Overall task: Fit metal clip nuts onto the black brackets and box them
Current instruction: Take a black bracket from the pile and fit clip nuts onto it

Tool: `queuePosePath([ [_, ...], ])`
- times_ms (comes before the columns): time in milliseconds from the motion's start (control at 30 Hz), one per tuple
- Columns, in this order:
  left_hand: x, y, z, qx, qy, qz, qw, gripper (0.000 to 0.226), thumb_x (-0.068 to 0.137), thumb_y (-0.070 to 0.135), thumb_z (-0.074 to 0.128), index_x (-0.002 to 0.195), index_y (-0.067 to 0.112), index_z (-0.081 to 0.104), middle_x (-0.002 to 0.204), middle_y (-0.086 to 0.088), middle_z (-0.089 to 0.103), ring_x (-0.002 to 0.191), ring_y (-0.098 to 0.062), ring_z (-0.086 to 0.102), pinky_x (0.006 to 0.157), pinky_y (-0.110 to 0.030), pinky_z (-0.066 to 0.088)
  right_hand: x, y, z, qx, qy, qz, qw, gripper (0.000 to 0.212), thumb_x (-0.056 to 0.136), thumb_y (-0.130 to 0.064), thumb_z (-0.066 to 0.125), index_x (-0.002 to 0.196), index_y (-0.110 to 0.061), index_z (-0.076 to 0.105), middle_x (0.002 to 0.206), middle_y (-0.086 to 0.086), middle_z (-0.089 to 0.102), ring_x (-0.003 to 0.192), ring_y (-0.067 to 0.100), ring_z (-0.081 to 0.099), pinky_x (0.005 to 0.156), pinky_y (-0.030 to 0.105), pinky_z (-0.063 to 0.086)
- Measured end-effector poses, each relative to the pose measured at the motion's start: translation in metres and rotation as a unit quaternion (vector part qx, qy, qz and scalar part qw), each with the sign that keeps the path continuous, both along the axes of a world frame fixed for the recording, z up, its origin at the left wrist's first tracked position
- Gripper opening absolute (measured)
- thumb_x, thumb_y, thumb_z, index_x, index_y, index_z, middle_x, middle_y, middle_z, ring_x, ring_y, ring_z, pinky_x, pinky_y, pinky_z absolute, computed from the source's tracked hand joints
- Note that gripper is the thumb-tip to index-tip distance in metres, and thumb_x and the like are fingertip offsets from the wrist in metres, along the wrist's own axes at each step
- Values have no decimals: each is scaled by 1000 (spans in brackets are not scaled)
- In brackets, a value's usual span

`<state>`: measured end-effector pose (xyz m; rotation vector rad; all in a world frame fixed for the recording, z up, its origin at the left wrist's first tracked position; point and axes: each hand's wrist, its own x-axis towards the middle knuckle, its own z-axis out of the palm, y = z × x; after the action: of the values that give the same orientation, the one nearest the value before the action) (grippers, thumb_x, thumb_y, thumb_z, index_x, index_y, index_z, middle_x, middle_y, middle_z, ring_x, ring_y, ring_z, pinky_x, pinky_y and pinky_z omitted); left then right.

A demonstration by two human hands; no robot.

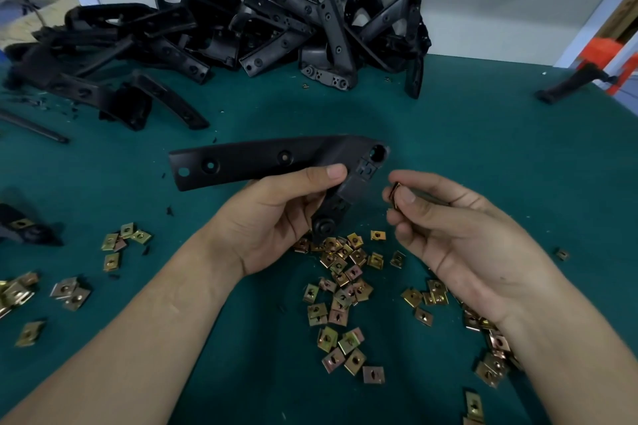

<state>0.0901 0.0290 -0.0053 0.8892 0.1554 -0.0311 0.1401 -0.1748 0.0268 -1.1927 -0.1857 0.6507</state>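
My left hand grips a black L-shaped bracket above the green table, thumb on its bend, long arm pointing left. My right hand pinches one metal clip nut between thumb and fingertips, a short gap to the right of the bracket's corner with its square slot. Several brass-coloured clip nuts lie loose on the table below both hands.
A large heap of black brackets lies along the back wall. More clip nuts are scattered at the left and under my right forearm. One bracket with a nut lies at the left edge. A black and orange tool rests far right.
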Motion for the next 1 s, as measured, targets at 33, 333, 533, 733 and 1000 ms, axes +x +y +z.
queuePosePath([
  [33, 0, 0, 0, 0, 0, 0, 1000, 71, 69, 17, 81, 134, -3, 60, 133, -23, 64, 131, -36, 57, 113, -44, 42, 0, 0, 0, 0, 2, 2, 1000, 25, 66, -13, 75, 89, -17, 83, 90, 7, 76, 73, 11, 71, 64, 18, 56],
  [333, 0, 0, 0, 9, 6, 6, 1000, 61, 77, 11, 76, 134, -5, 60, 131, -22, 65, 129, -36, 57, 116, -46, 39, -3, 3, 0, 9, 2, 19, 1000, 17, 71, -12, 71, 85, -16, 80, 89, 10, 74, 73, 11, 69, 64, 18, 56],
  [533, -1, -1, 1, 8, 5, 5, 1000, 59, 77, 13, 74, 132, -4, 62, 129, -22, 67, 128, -37, 58, 109, -44, 46, -2, 1, -1, 15, -35, 58, 998, 30, 69, -8, 69, 96, -16, 82, 95, 6, 76, 74, 11, 69, 71, 20, 57],
  [733, -1, 0, 0, 16, 5, 0, 1000, 62, 76, 14, 75, 134, -4, 60, 131, -23, 65, 129, -38, 57, 112, -46, 43, -1, 0, -3, 9, -41, 60, 997, 31, 68, -15, 75, 98, -18, 81, 88, 2, 71, 74, 11, 67, 69, 20, 55],
  [1000, -1, 0, 1, 3, -6, -2, 1000, 57, 77, 11, 78, 131, -4, 63, 127, -22, 68, 118, -32, 66, 106, -41, 49, -2, 2, -3, -4, -9, 63, 998, 27, 68, -17, 75, 95, -15, 81, 85, 5, 71, 72, 10, 67, 66, 19, 55],
])
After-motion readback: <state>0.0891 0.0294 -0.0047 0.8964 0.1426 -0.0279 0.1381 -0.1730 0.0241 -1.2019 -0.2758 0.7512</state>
